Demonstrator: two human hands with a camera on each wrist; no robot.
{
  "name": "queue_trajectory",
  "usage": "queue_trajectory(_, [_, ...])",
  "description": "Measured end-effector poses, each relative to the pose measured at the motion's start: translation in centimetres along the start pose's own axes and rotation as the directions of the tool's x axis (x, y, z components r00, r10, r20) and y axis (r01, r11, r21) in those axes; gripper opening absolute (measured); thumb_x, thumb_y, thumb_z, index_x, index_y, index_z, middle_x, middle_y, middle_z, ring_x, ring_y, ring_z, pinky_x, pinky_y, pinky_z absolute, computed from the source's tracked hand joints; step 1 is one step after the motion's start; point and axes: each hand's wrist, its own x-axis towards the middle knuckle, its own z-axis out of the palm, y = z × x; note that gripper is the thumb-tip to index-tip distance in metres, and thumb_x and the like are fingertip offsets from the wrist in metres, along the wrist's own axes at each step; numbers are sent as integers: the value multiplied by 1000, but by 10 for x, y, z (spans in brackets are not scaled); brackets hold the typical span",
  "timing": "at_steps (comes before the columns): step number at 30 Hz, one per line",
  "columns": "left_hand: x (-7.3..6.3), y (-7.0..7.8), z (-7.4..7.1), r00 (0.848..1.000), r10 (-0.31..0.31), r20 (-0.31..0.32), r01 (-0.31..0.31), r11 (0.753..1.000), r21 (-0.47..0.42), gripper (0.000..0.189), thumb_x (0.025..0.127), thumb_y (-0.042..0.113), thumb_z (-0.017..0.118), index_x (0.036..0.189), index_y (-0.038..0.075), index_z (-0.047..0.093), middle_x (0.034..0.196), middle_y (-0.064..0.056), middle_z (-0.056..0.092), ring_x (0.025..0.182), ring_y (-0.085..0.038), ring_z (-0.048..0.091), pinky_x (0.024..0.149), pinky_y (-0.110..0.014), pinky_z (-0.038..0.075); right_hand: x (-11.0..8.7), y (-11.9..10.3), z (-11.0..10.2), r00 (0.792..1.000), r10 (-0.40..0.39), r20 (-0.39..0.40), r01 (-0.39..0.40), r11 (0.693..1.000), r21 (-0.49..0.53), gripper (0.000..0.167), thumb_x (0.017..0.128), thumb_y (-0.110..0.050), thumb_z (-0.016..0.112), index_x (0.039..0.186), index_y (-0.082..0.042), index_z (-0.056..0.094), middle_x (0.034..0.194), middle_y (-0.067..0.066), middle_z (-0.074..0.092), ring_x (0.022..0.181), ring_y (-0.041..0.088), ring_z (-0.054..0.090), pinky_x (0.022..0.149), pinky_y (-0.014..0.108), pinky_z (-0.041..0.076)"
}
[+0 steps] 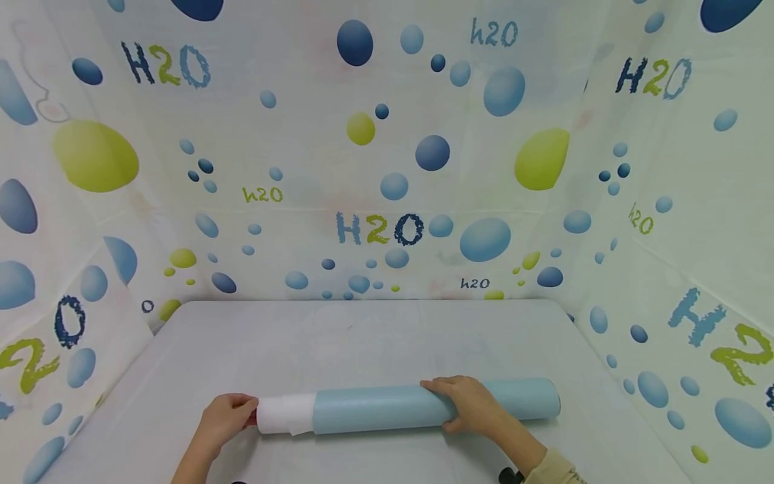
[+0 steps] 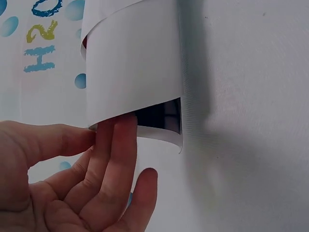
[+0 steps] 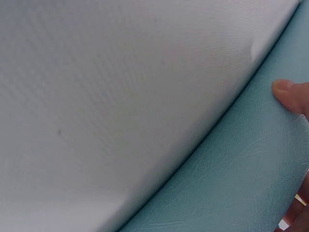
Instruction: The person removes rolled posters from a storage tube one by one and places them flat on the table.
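Note:
A light blue cylinder (image 1: 375,409) with a wrinkled, leathery surface lies crosswise on the table. From its left end sticks out a roll of white paper (image 1: 285,413). My left hand (image 1: 228,420) pinches the rim of that paper roll, fingertips inside the opening and thumb outside; the left wrist view shows a dark interior beside the fingers (image 2: 123,154). My right hand (image 1: 474,403) grips the cylinder from above, right of its middle, fingers over the far side and thumb on the near side. In the right wrist view the thumb (image 3: 292,96) presses the blue surface.
The table (image 1: 363,343) has a white cover. Behind it and on both sides hang white curtains (image 1: 314,134) printed with blue and green drops and H2O lettering. A small black object (image 1: 510,476) shows at the bottom edge by the right sleeve (image 1: 553,468).

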Motion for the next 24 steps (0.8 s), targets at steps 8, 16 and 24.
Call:
queue_trajectory(8, [-4,5,-1,997,54,-50,-46,987,153,32,88,13,51,98,-16,58,70,-6,65,66,-22,64,63,-40,49,0,0,1,1000,-6,-11,6,1000,-6,76,62,-24,84,130,-19,52,121,7,59,108,25,56,88,44,45])
queue_trajectory(16, [-5,9,-1,988,119,-96,-93,966,243,29,87,14,52,101,-11,59,79,-11,65,71,-24,61,59,-37,47,0,0,1,1000,-7,-4,7,1000,-4,75,63,-24,83,131,-19,52,121,7,58,108,25,56,88,44,45])
queue_trajectory(24, [-4,6,6,921,382,-78,-322,857,402,47,90,29,56,123,-5,52,117,-28,54,106,-45,51,84,-55,42,0,1,3,1000,-9,-7,9,1000,-2,76,62,-24,83,131,-19,51,121,7,58,108,25,55,88,44,45])
